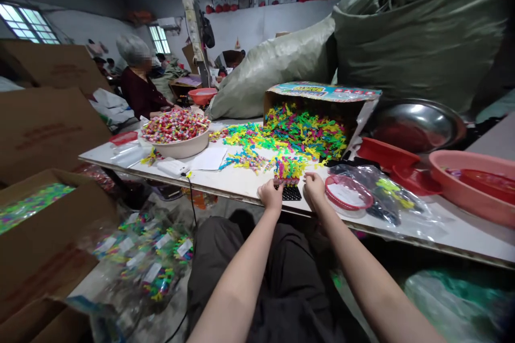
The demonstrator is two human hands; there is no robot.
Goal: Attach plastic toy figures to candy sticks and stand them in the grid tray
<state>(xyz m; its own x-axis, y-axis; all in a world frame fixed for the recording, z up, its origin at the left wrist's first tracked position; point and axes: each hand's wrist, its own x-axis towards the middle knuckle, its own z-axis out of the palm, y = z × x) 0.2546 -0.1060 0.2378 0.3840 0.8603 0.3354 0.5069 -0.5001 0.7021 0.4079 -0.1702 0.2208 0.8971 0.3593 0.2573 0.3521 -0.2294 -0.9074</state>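
Note:
A black tray with rows of holes (292,193) lies at the table's front edge, right before me. Colorful small plastic figures (288,166), mostly yellow with pink and blue, stand in a tight cluster along its far side. My left hand (271,195) is closed at the tray's left edge, thumb and fingers pressed together there. To the right of the tray, my right hand (315,188) is curled with its fingertips together; whatever it may pinch is too small to make out. Loose figures (249,159) lie scattered on the table just beyond.
An open box (324,92) on its side spills figures across the table. A basin of small wrapped pieces (177,148) stands left. Right are a red basket (348,193), a red scoop (388,156) and a pink basin (475,187). A co-worker (139,83) sits beyond the table.

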